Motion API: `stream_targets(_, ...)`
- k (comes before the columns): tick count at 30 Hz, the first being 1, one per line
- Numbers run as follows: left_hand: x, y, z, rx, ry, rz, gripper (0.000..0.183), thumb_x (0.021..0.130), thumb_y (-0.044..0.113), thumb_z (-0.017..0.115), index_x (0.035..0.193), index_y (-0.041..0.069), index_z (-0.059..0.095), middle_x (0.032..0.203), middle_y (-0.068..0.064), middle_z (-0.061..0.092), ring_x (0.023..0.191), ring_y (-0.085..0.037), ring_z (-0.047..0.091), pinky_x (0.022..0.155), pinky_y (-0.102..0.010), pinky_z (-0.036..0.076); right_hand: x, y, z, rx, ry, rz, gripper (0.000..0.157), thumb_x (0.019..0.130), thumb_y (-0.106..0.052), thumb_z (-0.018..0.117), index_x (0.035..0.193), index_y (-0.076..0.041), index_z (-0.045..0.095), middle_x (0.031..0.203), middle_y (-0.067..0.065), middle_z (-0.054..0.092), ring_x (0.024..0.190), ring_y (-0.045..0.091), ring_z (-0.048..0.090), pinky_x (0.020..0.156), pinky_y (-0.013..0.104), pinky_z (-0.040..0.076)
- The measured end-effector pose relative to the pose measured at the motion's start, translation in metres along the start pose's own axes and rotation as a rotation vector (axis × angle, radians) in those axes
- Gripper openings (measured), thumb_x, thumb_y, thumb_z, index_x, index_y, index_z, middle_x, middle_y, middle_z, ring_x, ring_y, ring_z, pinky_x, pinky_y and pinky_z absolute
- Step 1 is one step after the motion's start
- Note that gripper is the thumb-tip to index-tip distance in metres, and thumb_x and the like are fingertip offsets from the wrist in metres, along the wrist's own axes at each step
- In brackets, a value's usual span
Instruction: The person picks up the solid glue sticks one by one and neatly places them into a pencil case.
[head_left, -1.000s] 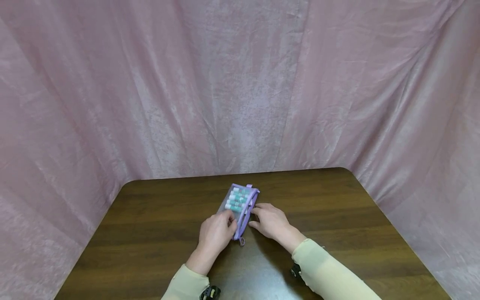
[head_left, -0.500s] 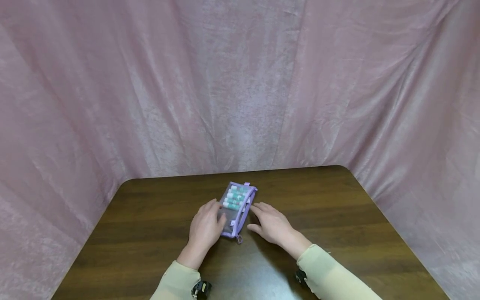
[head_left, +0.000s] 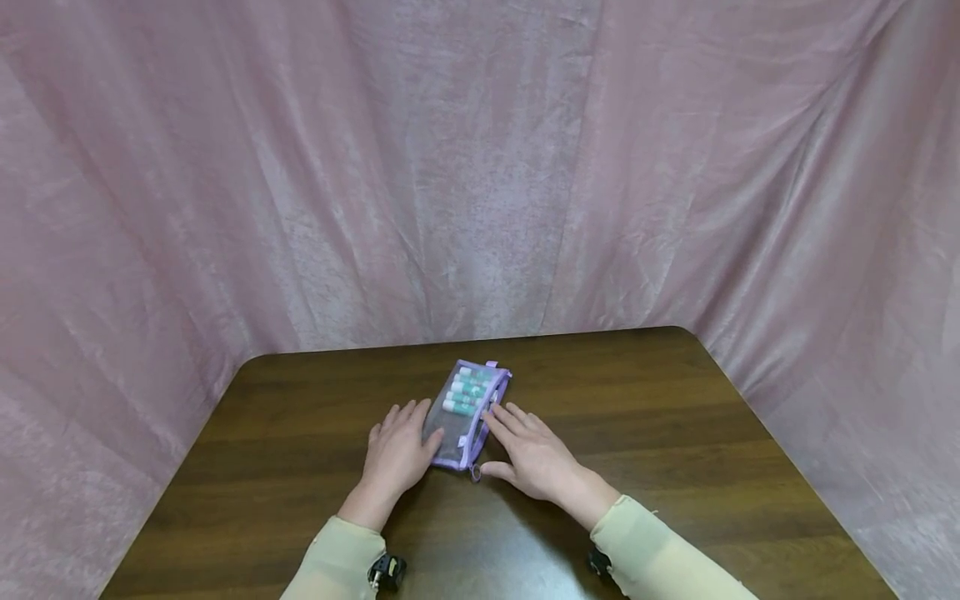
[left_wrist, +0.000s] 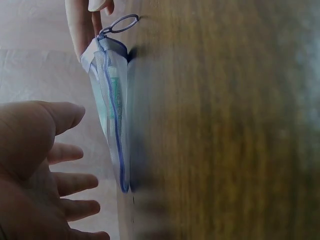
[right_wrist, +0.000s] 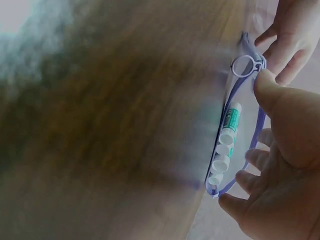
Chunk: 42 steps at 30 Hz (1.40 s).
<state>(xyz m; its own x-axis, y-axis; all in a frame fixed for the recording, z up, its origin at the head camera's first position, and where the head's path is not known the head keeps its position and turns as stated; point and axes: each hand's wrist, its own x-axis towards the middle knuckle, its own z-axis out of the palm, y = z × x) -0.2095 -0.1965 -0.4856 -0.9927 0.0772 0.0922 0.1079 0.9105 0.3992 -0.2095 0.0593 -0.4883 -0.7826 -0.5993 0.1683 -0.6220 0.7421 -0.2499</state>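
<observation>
A mesh zip pouch [head_left: 448,435] with purple edging lies slanted on the table. Several small white and green tubes [head_left: 462,397] sit in its far part; their exact kind is too small to tell. In the right wrist view the zip side gapes, showing the tubes' round white ends [right_wrist: 220,165]. My left hand [head_left: 397,454] is at the pouch's left edge, thumb by the near corner and fingers straight. My right hand [head_left: 534,458] has extended fingers along the zip side, fingertips at the zip edge, its thumb near the ring-shaped zip pull [head_left: 476,473]. Neither hand grips anything.
The brown wooden table [head_left: 675,433] has rounded far corners and a shiny patch near its front. Pink velvety curtains [head_left: 480,167] hang behind it and on both sides. Each wrist wears a small black device [head_left: 387,572] below a pale green sleeve [head_left: 333,554].
The left hand has released the pouch's near end, moving left and spreading its fingers. The right fingers have straightened and come forward onto the zip edge. The zip side looks flatter.
</observation>
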Motion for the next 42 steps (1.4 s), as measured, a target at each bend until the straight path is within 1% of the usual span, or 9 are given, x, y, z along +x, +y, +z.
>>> stream_targets(3,-0.001,0.000,-0.001,0.009,-0.024,-0.001,0.063,0.108,0.038,0.071,0.160,0.007,0.054,0.161,-0.022,0.055,0.153,-0.051,0.042,0.118,-0.078,0.029,0.001,-0.002,0.000,-0.013,0.021,-0.012,0.081,0.105,-0.051,0.070,0.166,-0.004,0.045,0.171,0.020,0.043,0.158,0.045,0.038,0.123,0.061,0.035)
stream_targets(7,-0.003,0.002,-0.001,-0.001,-0.045,-0.008,0.060,0.108,0.036,0.072,0.159,0.007,0.056,0.157,-0.018,0.060,0.150,-0.049,0.048,0.117,-0.079,0.029,0.003,-0.006,-0.002,-0.009,0.002,-0.025,0.080,0.106,-0.050,0.070,0.166,-0.005,0.045,0.172,0.019,0.042,0.160,0.043,0.036,0.124,0.061,0.034)
stream_targets(10,-0.005,0.002,0.000,-0.008,-0.071,-0.019,0.060,0.108,0.035,0.071,0.158,0.006,0.057,0.155,-0.018,0.062,0.149,-0.047,0.050,0.118,-0.079,0.028,0.003,-0.007,-0.002,-0.010,-0.033,-0.036,0.078,0.106,-0.049,0.070,0.167,-0.006,0.046,0.173,0.018,0.041,0.161,0.042,0.034,0.125,0.061,0.032)
stream_targets(13,-0.005,0.003,0.001,0.000,-0.093,-0.027,0.061,0.108,0.037,0.071,0.159,0.005,0.056,0.155,-0.020,0.062,0.150,-0.045,0.050,0.118,-0.077,0.028,0.003,-0.008,-0.003,-0.006,-0.045,-0.044,0.077,0.106,-0.049,0.070,0.166,-0.006,0.047,0.173,0.019,0.041,0.161,0.043,0.033,0.125,0.061,0.032)
stream_targets(19,-0.007,0.002,0.002,-0.001,-0.089,-0.018,0.061,0.107,0.037,0.071,0.157,0.004,0.058,0.153,-0.021,0.063,0.148,-0.044,0.052,0.118,-0.076,0.030,0.001,-0.006,-0.002,-0.007,-0.036,-0.044,0.074,0.106,-0.050,0.068,0.162,-0.005,0.052,0.171,0.019,0.044,0.159,0.044,0.037,0.124,0.060,0.033)
stream_targets(26,-0.011,0.005,0.001,-0.026,-0.086,0.006,0.058,0.107,0.035,0.072,0.154,0.003,0.061,0.150,-0.022,0.065,0.141,-0.043,0.059,0.117,-0.075,0.033,-0.002,-0.003,-0.003,0.019,-0.072,-0.005,0.072,0.107,-0.049,0.068,0.161,-0.004,0.054,0.169,0.020,0.046,0.159,0.043,0.037,0.126,0.059,0.031)
stream_targets(33,-0.015,0.011,-0.001,-0.045,-0.100,0.018,0.057,0.107,0.035,0.073,0.154,0.004,0.061,0.149,-0.021,0.066,0.140,-0.044,0.060,0.117,-0.074,0.033,-0.006,0.001,-0.006,0.000,-0.089,0.014,0.070,0.108,-0.049,0.068,0.161,-0.005,0.054,0.169,0.018,0.047,0.159,0.041,0.037,0.126,0.057,0.031)
stream_targets(42,-0.021,0.020,0.001,-0.043,-0.113,0.050,0.056,0.106,0.035,0.073,0.153,0.005,0.063,0.147,-0.019,0.068,0.136,-0.043,0.062,0.115,-0.074,0.035,-0.008,0.008,-0.009,0.021,-0.093,0.035,0.071,0.106,-0.048,0.070,0.160,-0.003,0.055,0.168,0.019,0.048,0.159,0.043,0.038,0.126,0.059,0.032)
